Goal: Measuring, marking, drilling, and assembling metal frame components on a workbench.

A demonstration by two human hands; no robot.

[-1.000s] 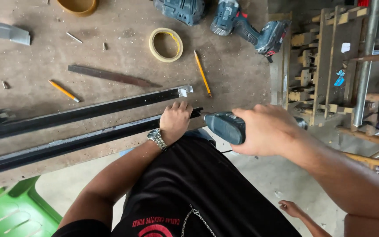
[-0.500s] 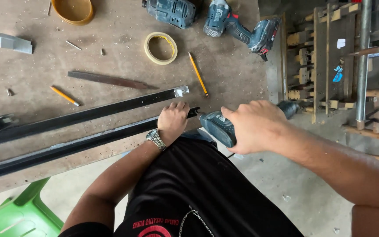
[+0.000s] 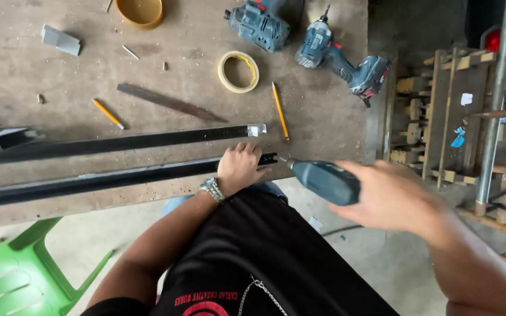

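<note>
- The place is a workshop.
- A worn, stained table [image 3: 323,117] carries two cordless drills [image 3: 341,55] at the upper middle of the frame, with pencils [image 3: 279,110] and a tape roll [image 3: 238,71].
- Rough wooden frames [image 3: 440,111] stand at the right on a concrete floor [image 3: 382,275].

Worn workbench [image 3: 335,126] with black rails [image 3: 118,141], pencils [image 3: 280,110], tape roll [image 3: 238,71], drills [image 3: 341,58].
</note>
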